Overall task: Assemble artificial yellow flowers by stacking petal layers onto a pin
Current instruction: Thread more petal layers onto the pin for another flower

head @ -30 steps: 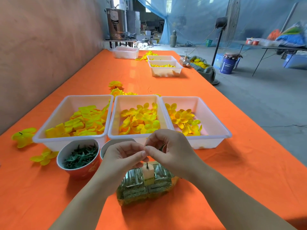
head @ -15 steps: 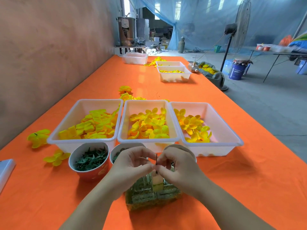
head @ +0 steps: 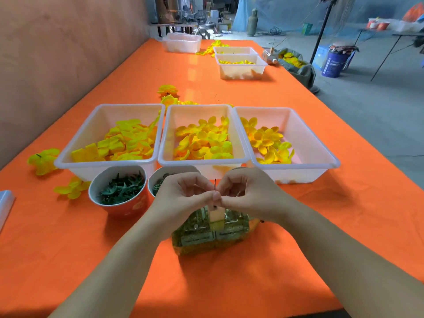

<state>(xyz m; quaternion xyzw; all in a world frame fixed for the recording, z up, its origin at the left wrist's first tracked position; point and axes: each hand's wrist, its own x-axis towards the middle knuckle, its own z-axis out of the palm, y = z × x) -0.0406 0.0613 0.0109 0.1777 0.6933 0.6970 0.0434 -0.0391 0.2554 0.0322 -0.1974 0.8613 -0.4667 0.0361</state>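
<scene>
Pin (head: 215, 185): thin, dark, upright; its tip rises just above the meeting fingertips; it stands over a pale block (head: 217, 214) set in a clear, greenish plastic base (head: 210, 235) near the front of the orange table (head: 298, 260); whether any petal layer is on it yet cannot be told, since the fingers cover the lower shaft
Left hand (head: 183, 198): fingers curled, thumb and forefinger pressed together on the pin from the left
Right hand (head: 246, 193): fingers curled, thumb and forefinger pinching at the pin from the right; the two hands' fingertips touch
Left tray (head: 107, 118): white plastic; holds flat, bright yellow petal pieces, squarish and folded
Middle tray (head: 197, 111): white; holds rounded, cupped yellow petals with orange shading
Right tray (head: 305, 134): white; holds yellow-orange petal layers, heaped toward its left side
Left bowl (head: 119, 191): orange outside, white rim; filled with dark green spiky calyx pieces; just in front of the left tray
Second bowl (head: 160, 180): beside it, partly hidden behind the left hand
Loose flowers (head: 43, 160): yellow, lying on the table left of the trays
</scene>
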